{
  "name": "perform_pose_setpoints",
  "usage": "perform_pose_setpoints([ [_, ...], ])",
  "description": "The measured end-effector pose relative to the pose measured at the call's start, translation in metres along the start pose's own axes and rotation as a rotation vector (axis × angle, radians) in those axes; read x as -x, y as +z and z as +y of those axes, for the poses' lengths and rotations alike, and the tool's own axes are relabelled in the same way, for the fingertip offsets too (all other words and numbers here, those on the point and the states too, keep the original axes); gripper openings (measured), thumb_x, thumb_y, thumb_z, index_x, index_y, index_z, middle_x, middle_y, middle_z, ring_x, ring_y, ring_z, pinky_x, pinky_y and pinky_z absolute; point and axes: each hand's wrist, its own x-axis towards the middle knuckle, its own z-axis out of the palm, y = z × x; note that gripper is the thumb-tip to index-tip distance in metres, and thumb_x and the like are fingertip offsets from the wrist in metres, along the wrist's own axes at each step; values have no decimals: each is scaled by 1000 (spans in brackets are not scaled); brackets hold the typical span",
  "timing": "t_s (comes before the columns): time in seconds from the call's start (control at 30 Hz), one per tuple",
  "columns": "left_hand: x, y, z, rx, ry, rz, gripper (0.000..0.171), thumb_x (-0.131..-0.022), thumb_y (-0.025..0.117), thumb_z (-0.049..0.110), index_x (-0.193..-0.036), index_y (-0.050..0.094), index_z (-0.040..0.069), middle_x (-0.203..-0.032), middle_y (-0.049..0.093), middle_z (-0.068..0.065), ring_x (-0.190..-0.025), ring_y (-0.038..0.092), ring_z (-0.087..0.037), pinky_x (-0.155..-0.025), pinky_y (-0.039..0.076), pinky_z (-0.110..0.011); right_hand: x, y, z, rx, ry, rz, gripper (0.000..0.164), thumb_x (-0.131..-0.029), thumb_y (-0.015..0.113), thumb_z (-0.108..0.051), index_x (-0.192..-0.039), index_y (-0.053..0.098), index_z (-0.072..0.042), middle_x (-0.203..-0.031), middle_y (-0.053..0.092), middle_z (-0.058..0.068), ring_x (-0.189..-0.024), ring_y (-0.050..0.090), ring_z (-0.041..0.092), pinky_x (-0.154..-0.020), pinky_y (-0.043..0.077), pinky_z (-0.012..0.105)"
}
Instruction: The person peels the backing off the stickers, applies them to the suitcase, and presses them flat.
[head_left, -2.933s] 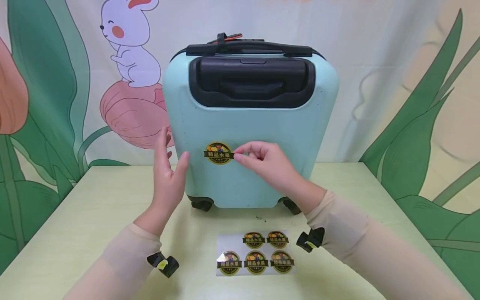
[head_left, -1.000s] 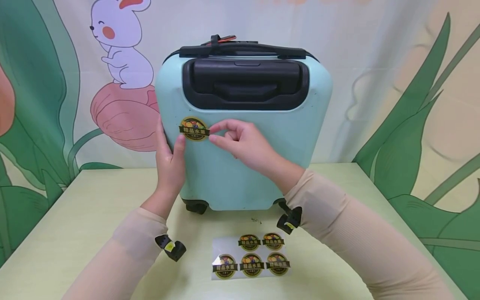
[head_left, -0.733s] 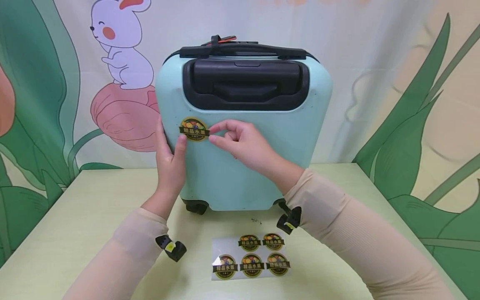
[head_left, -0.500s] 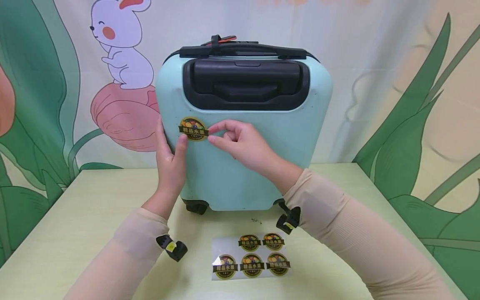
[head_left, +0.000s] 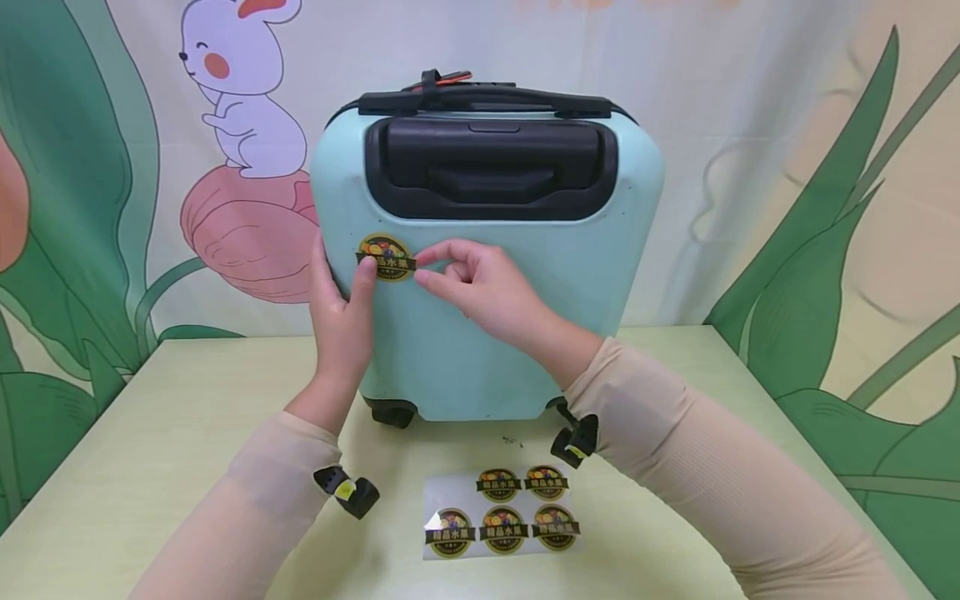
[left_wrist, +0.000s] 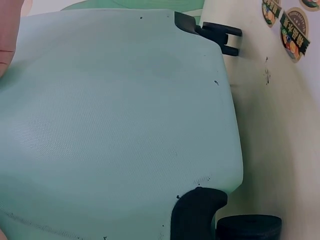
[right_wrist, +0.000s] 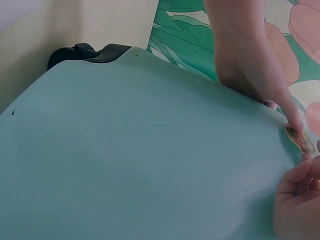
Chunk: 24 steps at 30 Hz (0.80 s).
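A round black-and-gold fruit sticker (head_left: 393, 250) with a dark banner lies over the upper left front of a mint-green suitcase (head_left: 517, 358). My right hand (head_left: 491, 287) pinches the banner's right end between thumb and forefinger. My left hand (head_left: 341, 325) is at the suitcase's left edge, its thumb pressing the sticker's left end and its straight fingers along the side, partly hidden. In the right wrist view, the left thumb meets the sticker (right_wrist: 301, 140) beside the pinching right hand (right_wrist: 300, 205). The left wrist view shows mostly the suitcase (left_wrist: 120, 110).
A white sticker sheet (head_left: 452, 490) bearing several similar stickers lies on the pale table (head_left: 247, 392) before the suitcase. The suitcase stands upright on black wheels (head_left: 393, 414), with a black handle (head_left: 491, 158) on top. A printed cloth (head_left: 750, 167) hangs behind.
The sticker went from mid-front to the upper left of the suitcase with my right hand. My left hand came to the suitcase's edge, and its thumb slid up onto the sticker.
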Motion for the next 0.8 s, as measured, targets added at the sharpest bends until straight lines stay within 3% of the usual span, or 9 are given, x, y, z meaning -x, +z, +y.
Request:
perform_pose_setpoints([
  [0.3,0,1,-1,-5,3,30,62,-91,57,39,-138,36,4,-114,50,-4,-105,49,-14,-91,40,-33,1,1,-1,17,1,5,24,-90,62,-18,-112,61,-6,-53,33,2,-44,28,17,-46,22,26],
  [0.53,0,-1,-2,-27,13,7,60,-95,51,38,-141,33,4,-121,49,-8,-110,46,-13,-94,39,-35,2,1,0,19,-2,5,25,-90,62,-18,-112,61,-6,-53,33,3,-44,27,17,-46,22,27],
  [0.7,-1,-1,-1,-53,37,12,50,-98,46,24,-141,33,1,-121,49,-14,-109,47,-14,-95,38,-34,3,2,0,16,-6,4,26,-90,62,-18,-113,61,-7,-53,32,3,-44,26,17,-45,21,27],
  [0.8,-4,-4,-14,-75,17,19,45,-101,39,20,-143,33,6,-124,49,-10,-112,47,-12,-96,38,-32,3,2,1,16,-4,3,26,-90,62,-19,-114,61,-8,-54,32,3,-44,26,17,-45,21,27],
])
